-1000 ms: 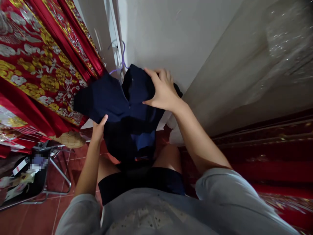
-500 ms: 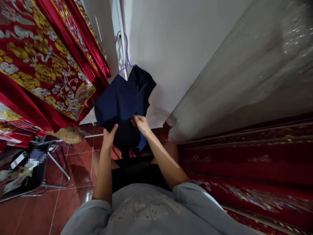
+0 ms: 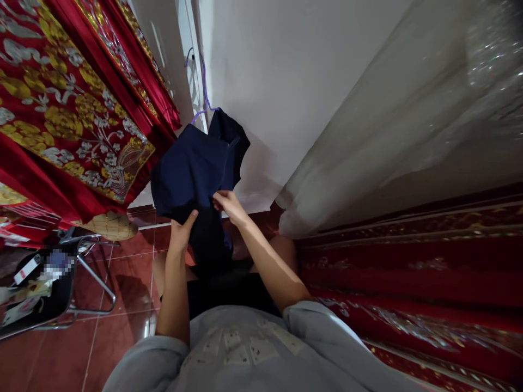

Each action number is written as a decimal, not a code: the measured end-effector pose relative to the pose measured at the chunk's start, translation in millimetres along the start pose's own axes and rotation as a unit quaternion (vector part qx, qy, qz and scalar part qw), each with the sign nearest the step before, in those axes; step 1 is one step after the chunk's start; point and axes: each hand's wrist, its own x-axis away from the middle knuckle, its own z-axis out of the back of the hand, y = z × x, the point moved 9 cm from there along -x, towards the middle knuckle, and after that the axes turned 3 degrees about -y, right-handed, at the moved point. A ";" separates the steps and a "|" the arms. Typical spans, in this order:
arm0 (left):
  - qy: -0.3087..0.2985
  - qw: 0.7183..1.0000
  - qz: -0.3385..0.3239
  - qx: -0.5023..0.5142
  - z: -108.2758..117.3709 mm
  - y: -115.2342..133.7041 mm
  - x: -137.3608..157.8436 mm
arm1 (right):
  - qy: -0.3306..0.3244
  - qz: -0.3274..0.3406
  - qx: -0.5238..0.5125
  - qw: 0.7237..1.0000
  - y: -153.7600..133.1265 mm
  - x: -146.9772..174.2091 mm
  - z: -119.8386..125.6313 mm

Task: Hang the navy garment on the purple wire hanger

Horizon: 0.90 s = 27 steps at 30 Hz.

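Navy garment [image 3: 186,169] hangs lengthwise, right fingers [image 3: 223,200] pinching its right edge, left fingers [image 3: 189,220] apparently gripping its left side.

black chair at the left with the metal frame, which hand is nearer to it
Left. The left hand holds the dark blue garment, up and to the right of the chair in view; the right hand is at the same garment, farther right.

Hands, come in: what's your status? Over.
Left hand gripping navy garment; right hand pinching its front. Garment on purple hanger. Red embroidered cloth hanging close, left.
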 end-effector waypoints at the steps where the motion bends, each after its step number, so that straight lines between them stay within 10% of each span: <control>1: 0.007 1.000 -0.001 0.001 2.4 1.5 -0.2 | 0.008 0.017 0.032 0.999 -2.8 1.6 2.8; 5: 0.101 0.993 -0.053 -0.031 28.6 12.0 -2.3 | 0.047 0.044 0.074 0.995 0.1 16.4 17.3; 9: 0.268 0.917 -0.247 -0.163 49.6 39.1 23.6 | 0.073 0.039 -0.072 0.994 12.7 40.5 25.1; 15: -0.026 0.929 -0.256 -0.268 -44.8 4.1 30.6 | 0.017 0.036 -0.076 0.996 6.5 57.7 5.2; 27: -0.051 0.946 -0.215 -0.238 -64.4 6.5 21.7 | 0.051 -0.034 -0.157 0.986 13.0 64.6 5.3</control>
